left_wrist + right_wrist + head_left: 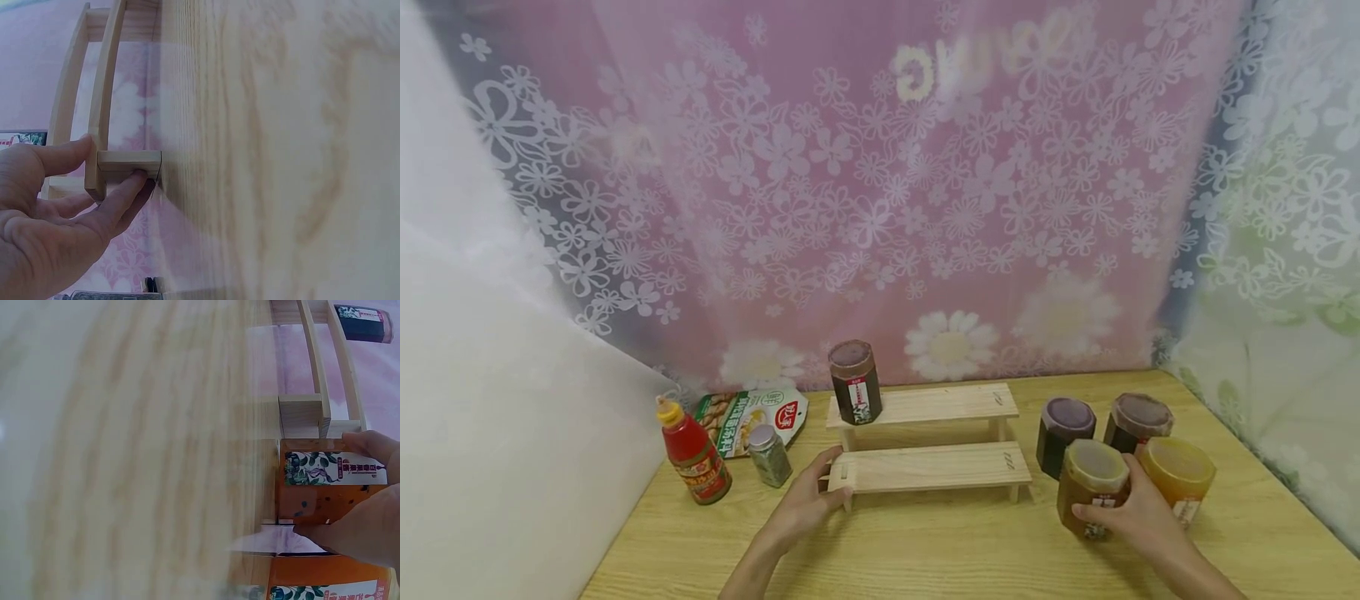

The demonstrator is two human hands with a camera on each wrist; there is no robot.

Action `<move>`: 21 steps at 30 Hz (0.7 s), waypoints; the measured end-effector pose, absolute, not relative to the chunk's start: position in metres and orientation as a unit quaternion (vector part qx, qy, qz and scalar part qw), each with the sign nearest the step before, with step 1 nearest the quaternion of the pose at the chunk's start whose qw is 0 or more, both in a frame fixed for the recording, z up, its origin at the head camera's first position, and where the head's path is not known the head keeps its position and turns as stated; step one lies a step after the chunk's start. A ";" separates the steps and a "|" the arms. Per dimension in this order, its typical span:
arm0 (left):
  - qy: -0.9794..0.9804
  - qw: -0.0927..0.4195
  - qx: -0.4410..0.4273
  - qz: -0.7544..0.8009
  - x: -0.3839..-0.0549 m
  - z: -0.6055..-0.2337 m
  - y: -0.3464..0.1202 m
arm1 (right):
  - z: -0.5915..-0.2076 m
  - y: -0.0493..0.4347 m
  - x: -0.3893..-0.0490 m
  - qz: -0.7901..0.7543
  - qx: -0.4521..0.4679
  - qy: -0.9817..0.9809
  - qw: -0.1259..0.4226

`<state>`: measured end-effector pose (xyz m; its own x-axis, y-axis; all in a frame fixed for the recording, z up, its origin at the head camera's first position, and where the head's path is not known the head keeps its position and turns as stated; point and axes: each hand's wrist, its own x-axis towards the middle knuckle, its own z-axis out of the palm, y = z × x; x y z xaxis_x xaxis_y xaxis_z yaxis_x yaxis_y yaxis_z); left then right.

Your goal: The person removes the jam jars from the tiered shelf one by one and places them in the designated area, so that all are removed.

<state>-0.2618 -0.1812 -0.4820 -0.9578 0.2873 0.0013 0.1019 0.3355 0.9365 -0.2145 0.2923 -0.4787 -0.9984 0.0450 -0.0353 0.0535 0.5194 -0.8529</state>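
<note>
My left hand (808, 502) grips the left end of the front wooden shelf (932, 468). In the left wrist view, the thumb lies against the board and the fingers reach to its leg (130, 161). At the right, my right hand (1138, 512) holds an amber jar (1086, 492) with thumb and fingers around its sides. The right wrist view shows its white label and dark specks in the orange contents (312, 503). A dark jar (854, 392) stands on the left end of the back shelf (936, 406).
Close to the held jar stand a purple-lidded jar (1065, 435), another dark jar (1138, 421) and a yellow jar (1180, 475). Left of the shelves are a red sauce bottle (696, 458), a small spice jar (770, 457) and a food pouch (748, 417). A flowered curtain (880, 208) hangs behind.
</note>
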 end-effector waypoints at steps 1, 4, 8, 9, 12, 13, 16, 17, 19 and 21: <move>0.813 0.080 0.121 0.564 -0.262 -0.482 -0.181 | -0.479 0.292 -0.215 -0.490 0.025 0.872 0.000; 0.815 0.075 0.125 0.561 -0.263 -0.481 -0.181 | -0.478 0.291 -0.215 -0.484 0.023 0.875 -0.009; 0.819 0.075 0.123 0.555 -0.263 -0.482 -0.181 | -0.479 0.291 -0.213 -0.482 0.019 0.876 -0.007; 0.820 0.075 0.121 0.555 -0.262 -0.482 -0.181 | -0.478 0.291 -0.213 -0.483 0.017 0.876 -0.004; 0.822 0.074 0.119 0.553 -0.261 -0.482 -0.181 | -0.475 0.291 -0.212 -0.484 0.012 0.875 0.003; 0.822 0.074 0.118 0.552 -0.260 -0.481 -0.180 | -0.474 0.291 -0.212 -0.487 0.011 0.873 0.007; 0.821 0.075 0.118 0.554 -0.260 -0.481 -0.180 | -0.468 0.291 -0.210 -0.495 0.015 0.868 0.015; 0.820 0.075 0.118 0.555 -0.260 -0.481 -0.180 | -0.466 0.291 -0.209 -0.498 0.016 0.867 0.014; 0.819 0.076 0.117 0.556 -0.260 -0.481 -0.180 | -0.463 0.290 -0.208 -0.507 0.013 0.862 0.005; 0.818 0.078 0.117 0.557 -0.260 -0.481 -0.180 | -0.460 0.289 -0.206 -0.506 0.011 0.863 -0.010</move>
<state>-0.2596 -0.1802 -0.4811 -0.9606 0.2778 0.0031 0.1047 0.3516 0.9303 -0.2057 0.2895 -0.4602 -0.9996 0.0290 0.0052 0.0097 0.4882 -0.8727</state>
